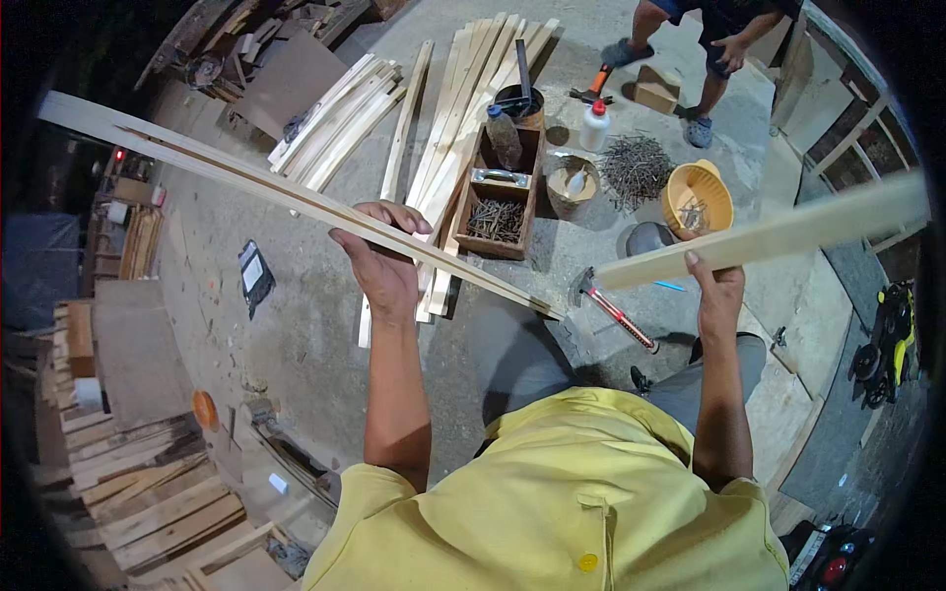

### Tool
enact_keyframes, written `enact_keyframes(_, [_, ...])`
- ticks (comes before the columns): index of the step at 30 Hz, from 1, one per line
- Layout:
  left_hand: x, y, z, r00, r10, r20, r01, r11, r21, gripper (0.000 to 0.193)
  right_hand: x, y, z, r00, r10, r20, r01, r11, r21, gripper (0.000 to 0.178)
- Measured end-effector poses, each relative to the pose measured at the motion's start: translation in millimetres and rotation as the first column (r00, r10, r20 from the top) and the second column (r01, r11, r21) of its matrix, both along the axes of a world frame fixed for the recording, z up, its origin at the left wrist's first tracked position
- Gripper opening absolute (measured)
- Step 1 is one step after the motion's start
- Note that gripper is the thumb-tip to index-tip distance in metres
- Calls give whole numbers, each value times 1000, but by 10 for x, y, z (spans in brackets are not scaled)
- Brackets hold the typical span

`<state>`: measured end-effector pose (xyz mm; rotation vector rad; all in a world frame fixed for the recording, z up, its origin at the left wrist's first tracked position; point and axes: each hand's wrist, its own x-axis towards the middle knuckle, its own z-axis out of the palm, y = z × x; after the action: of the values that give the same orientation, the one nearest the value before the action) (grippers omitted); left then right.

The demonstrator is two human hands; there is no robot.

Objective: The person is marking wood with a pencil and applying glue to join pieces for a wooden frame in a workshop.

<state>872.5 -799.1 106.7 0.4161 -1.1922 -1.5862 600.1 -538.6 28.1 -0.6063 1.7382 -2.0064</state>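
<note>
A long narrow wooden strip (246, 187) slants from the upper left down to the front of my knees. Near its middle, my left hand (386, 266) is closed around it, thumb on the near side. My right hand (717, 295) grips a second pale wooden strip (788, 232), which rises to the right and looks blurred toward its far end. The two strips are apart. Between them, a hammer (619, 317) with a red-and-silver handle lies on the floor, and a thin blue pencil-like stick (670, 287) lies by my right hand.
Ahead stands a wooden toolbox (501, 246) with nails and a bottle. Nearby are a nail pile (636, 169), a yellow basket (698, 187), a white bottle (595, 128) and an orange-handled hammer (594, 87). Wooden strips (463, 118) lie beyond. A person (705, 49) stands at the far right.
</note>
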Motion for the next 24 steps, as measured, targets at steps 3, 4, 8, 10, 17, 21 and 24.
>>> enact_keyframes(3, [145, -36, -10, 1000, -2, 9, 2, 999, -37, 58, 165, 70, 63, 995, 88, -55, -90, 996, -22, 35])
enact_keyframes(4, [194, -39, 26, 999, -32, 7, 32, 999, -41, 57, 179, 143, 65, 998, 61, 6, -60, 997, -52, 36])
enact_keyframes(8, [169, -24, -19, 994, -105, -12, 104, 993, -58, 55, 234, 250, 77, 994, 74, 75, -54, 968, -243, 36])
enact_keyframes(10, [164, 64, 50, 996, -79, 46, 79, 997, -16, 56, 354, 225, 238, 999, 43, 31, -36, 976, -217, 37])
enact_keyframes(17, [164, 186, 51, 989, -141, 47, 142, 990, -23, 57, 541, 221, 614, 978, 209, -3, -197, 916, -350, 48])
enact_keyframes(21, [182, 188, 66, 986, -155, 63, 156, 988, -19, 56, 624, 114, 767, 977, 211, 14, -194, 924, -329, 47])
enact_keyframes(24, [190, 175, 76, 984, -164, 71, 166, 986, -22, 60, 638, 87, 780, 977, 214, 13, -197, 916, -349, 48])
